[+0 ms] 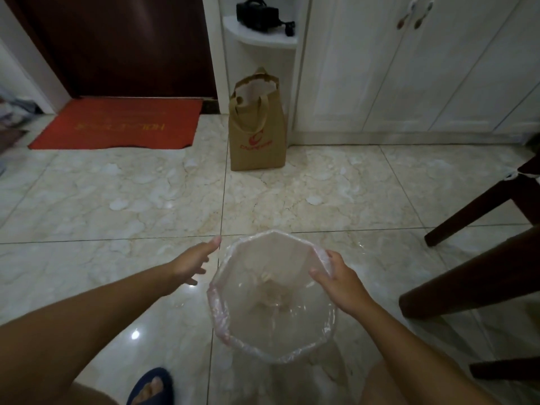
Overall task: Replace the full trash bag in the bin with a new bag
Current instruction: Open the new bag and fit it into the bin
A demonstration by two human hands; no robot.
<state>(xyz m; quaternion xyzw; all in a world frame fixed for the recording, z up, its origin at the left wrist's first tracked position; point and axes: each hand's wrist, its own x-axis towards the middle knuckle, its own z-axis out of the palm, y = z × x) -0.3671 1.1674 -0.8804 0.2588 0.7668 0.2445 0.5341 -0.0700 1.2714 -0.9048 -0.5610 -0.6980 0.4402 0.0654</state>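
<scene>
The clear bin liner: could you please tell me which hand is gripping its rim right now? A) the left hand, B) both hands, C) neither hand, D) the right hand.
D: the right hand pinches the bunched plastic at the right side of the clear bin liner, while the left hand hangs open just off its left edge, touching nothing.
</scene>
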